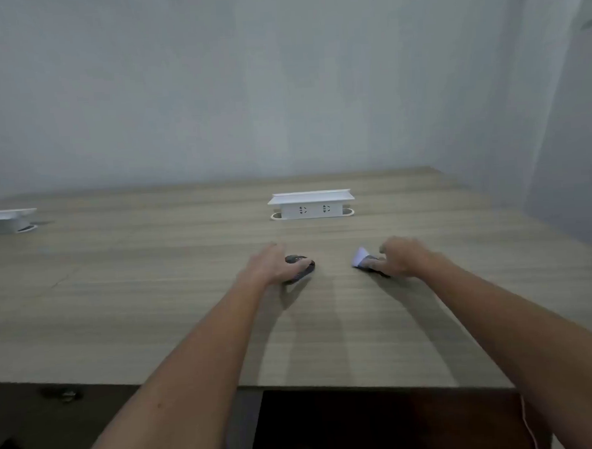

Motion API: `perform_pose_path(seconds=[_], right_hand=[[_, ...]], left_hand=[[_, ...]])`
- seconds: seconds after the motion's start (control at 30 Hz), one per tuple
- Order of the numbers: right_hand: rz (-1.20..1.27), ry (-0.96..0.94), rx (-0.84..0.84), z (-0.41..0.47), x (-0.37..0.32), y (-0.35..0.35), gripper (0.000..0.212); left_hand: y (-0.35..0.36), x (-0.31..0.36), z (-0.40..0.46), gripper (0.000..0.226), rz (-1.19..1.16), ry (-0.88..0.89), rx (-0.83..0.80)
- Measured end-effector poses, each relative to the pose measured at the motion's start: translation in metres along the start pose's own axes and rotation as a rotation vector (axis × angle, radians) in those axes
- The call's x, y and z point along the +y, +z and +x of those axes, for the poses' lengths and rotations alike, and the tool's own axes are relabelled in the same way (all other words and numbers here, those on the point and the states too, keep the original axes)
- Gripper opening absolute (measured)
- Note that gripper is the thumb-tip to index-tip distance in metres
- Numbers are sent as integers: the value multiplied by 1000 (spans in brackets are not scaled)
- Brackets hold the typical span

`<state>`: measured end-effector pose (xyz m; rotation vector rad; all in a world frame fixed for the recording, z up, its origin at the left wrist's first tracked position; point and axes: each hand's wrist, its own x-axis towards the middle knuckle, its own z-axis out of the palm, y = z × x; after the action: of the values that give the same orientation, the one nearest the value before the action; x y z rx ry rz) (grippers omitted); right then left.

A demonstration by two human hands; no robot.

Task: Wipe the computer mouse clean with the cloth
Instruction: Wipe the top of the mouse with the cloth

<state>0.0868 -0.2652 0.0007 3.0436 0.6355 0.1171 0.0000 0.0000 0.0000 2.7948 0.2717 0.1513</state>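
Observation:
A dark computer mouse (302, 266) lies on the wooden desk (153, 283), a little in front of the socket box. My left hand (271, 265) rests on its left side with the fingers curled around it. To the right, my right hand (401, 257) presses on a white and grey cloth (362, 259), pinching its near edge against the desk. Part of the cloth sticks out to the left of my fingers; the rest is hidden under the hand. Mouse and cloth lie apart, with bare desk between them.
A white pop-up socket box (310, 205) stands raised on the desk behind the mouse. A second white box (6, 220) sits at the far left edge. A pale wall rises behind the desk. The desk's front edge (364, 385) runs under my forearms.

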Motion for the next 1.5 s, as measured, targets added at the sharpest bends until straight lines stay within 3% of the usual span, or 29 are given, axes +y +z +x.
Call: perform_pose_path(seconds=[0.13,0.23,0.33,0.53,0.73,0.9,1.07,1.3,1.5], right_hand=[[42,-23,117,-5,2,11,63],[81,-47,144,-5,0,15,55],[111,-55,133,-2,0,16,37],[272,-15,78,7,-3,9,38],[534,-60,93,14,-13,-9,49],[835,-150,142,19,-28,-24,29],[1030,-190,124,26,-38,-31,30],[1068,-219,178,27,-58,-36,20],[776,-170,216,29,-60,-27,22]], left_hand=[[12,-9,-7,54,-45,5,30],[19,-14,-7,51,-112,4,42],[21,-20,-5,50,-150,1,55],[17,-23,-1,29,-204,66,38],[13,-26,-1,30,-268,133,-46],[12,-26,1,28,-284,185,-90],[13,-31,6,33,-296,212,-108],[13,-29,8,27,-342,248,-134],[12,-29,8,33,-342,248,-154]])
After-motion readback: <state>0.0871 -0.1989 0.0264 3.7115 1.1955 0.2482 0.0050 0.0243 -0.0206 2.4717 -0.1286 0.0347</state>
